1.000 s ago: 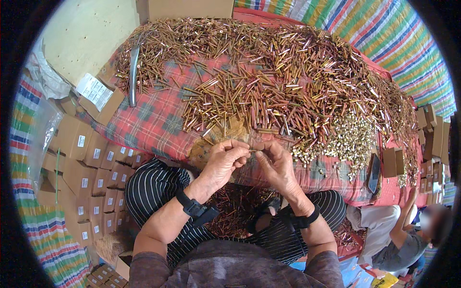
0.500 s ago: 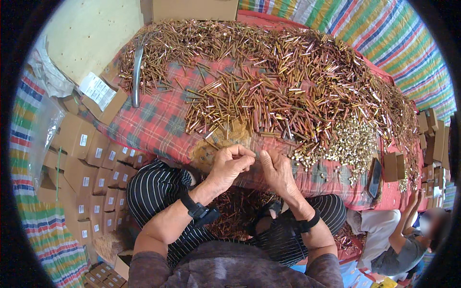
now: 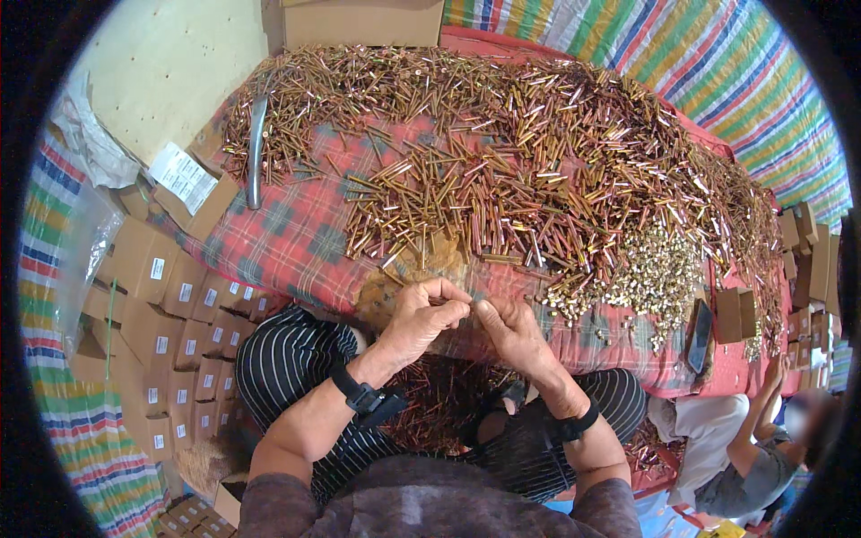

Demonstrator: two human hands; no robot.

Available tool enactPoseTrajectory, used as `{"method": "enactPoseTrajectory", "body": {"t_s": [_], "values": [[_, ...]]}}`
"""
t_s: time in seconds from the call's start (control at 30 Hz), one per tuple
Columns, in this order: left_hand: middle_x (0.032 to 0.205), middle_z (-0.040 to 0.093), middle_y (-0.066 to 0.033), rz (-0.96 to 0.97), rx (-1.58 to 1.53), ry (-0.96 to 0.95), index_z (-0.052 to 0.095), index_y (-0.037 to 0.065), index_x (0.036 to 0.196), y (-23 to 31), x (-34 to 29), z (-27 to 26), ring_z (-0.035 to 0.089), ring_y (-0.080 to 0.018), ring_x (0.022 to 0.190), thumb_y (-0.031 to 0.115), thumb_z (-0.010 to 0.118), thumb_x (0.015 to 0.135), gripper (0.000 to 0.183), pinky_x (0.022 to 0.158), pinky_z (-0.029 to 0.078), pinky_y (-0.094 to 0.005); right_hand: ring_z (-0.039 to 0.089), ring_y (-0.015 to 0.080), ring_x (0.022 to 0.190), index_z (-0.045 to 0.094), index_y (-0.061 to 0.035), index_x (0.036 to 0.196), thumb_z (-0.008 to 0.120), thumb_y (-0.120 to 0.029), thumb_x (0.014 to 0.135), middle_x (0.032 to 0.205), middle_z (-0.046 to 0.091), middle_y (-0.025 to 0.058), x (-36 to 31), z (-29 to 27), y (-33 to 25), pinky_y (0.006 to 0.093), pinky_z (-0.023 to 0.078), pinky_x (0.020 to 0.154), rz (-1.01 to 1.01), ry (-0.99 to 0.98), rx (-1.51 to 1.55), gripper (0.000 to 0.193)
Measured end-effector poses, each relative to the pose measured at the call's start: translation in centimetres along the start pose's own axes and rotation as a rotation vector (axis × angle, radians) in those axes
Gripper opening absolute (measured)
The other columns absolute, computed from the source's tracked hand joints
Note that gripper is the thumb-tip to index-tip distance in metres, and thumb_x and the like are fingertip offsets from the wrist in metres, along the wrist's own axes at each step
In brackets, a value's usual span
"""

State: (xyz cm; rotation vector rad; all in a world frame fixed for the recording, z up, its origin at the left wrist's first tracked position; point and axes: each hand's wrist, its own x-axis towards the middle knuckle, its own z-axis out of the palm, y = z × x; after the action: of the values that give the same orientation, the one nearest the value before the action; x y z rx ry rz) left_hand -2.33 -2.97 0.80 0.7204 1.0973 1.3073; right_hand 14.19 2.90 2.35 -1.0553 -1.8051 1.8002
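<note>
At the near edge of a plaid-covered work surface (image 3: 285,235), my left hand (image 3: 414,321) and my right hand (image 3: 518,335) come together, fingertips almost meeting. Both are closed in a pinch. A small dark bit shows between the fingertips, too little to name. Beyond them spreads a heap of coppery metal rods (image 3: 502,202), thin and screw-like. Small shiny gold-coloured metal pieces (image 3: 650,269) are piled to the right of the rods. A worn tan patch (image 3: 381,291) of the surface lies just ahead of my left hand.
A curved metal bar (image 3: 256,157) lies at the left among rods. Labelled cardboard boxes (image 3: 148,332) are stacked at the left. On the right are a dark flat phone-like object (image 3: 699,336), an open carton (image 3: 735,314) and another person (image 3: 753,471). More rods (image 3: 444,408) lie between my legs.
My right hand has moved slightly left and its fingertips have closed in on those of my left hand. The rod heap looks the same.
</note>
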Motion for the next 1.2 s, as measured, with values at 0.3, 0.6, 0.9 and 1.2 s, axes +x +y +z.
{"method": "enactPoseTrajectory", "body": {"t_s": [0.3,0.6,0.9,1.2], "values": [[0.073,0.059,-0.0025,0.041,-0.019,0.045,0.062,-0.001,0.086,0.3,-0.1,0.1,0.052,-0.0065,0.062,0.009,0.066,0.078,0.013,0.057,0.043,-0.0199,0.040,0.0072,0.057,0.056,0.0001,0.077,0.055,-0.022,0.093,0.060,0.048,-0.0022,-0.2,0.7,-0.5,0.0265,0.035,0.048,-0.076,0.126,-0.021,0.027],[0.071,0.057,-0.0015,0.039,-0.038,0.022,0.062,-0.001,0.086,0.4,0.0,0.1,0.049,-0.0060,0.059,0.007,0.064,0.080,0.010,0.054,0.040,-0.0186,0.052,0.0091,0.065,0.063,0.0009,0.092,0.061,-0.014,0.088,0.069,0.058,0.0023,-0.2,0.1,-0.8,0.0272,0.043,0.057,-0.170,0.132,-0.178,0.015],[0.070,0.057,-0.0018,-0.249,-0.344,-0.023,0.060,0.000,0.084,0.5,0.1,-0.7,0.047,-0.0057,0.058,0.002,0.062,0.080,0.005,0.051,0.035,-0.0176,0.062,0.0301,0.068,0.065,-0.0007,0.094,0.068,-0.008,0.079,0.082,0.064,0.0162,-0.3,0.1,-0.7,0.0332,0.049,0.059,-0.555,0.192,-0.561,0.017],[0.073,0.060,-0.0045,0.032,0.054,0.044,0.061,-0.002,0.085,0.7,0.0,0.0,0.048,-0.0061,0.059,0.002,0.062,0.079,0.007,0.054,0.038,-0.0198,0.041,0.0047,0.060,0.061,0.0011,0.082,0.058,-0.021,0.091,0.063,0.050,-0.0039,0.0,-0.4,0.0,0.0238,0.037,0.050,-0.066,0.086,-0.127,0.025]]}}
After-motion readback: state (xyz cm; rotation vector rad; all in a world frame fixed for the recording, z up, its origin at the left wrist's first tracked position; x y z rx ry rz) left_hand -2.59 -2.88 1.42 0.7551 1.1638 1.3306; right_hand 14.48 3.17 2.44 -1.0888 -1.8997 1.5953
